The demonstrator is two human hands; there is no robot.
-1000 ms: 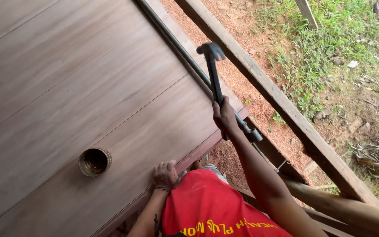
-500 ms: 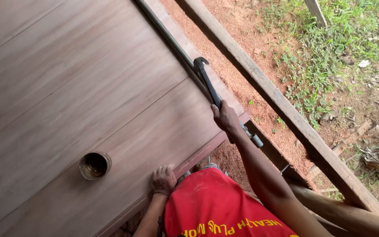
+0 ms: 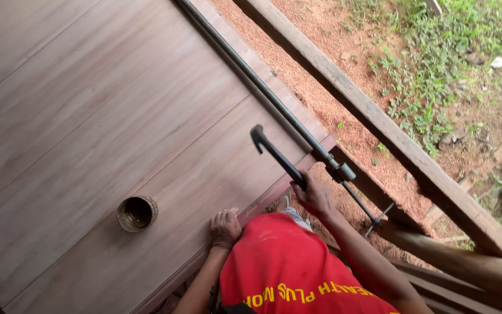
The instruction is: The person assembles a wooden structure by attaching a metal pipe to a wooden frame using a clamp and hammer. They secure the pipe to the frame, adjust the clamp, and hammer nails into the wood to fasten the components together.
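Holding a dark hammer (image 3: 275, 156) by its handle, the right hand (image 3: 315, 197) is wrapped tight around it. The hammer's head is low over the big wooden panel (image 3: 106, 110), near the panel's edge, and I cannot tell if it touches the wood. Just beside the hammer, a long metal bar clamp (image 3: 274, 102) runs along that edge. The left hand (image 3: 225, 228) presses on the panel's near edge, fingers bent, with nothing inside it. A small round tin (image 3: 136, 213) sits on the panel, near the left hand. A red shirt (image 3: 286, 273) shows below. Past the panel lie a wooden beam (image 3: 379, 125), red dirt and grass (image 3: 437, 64).
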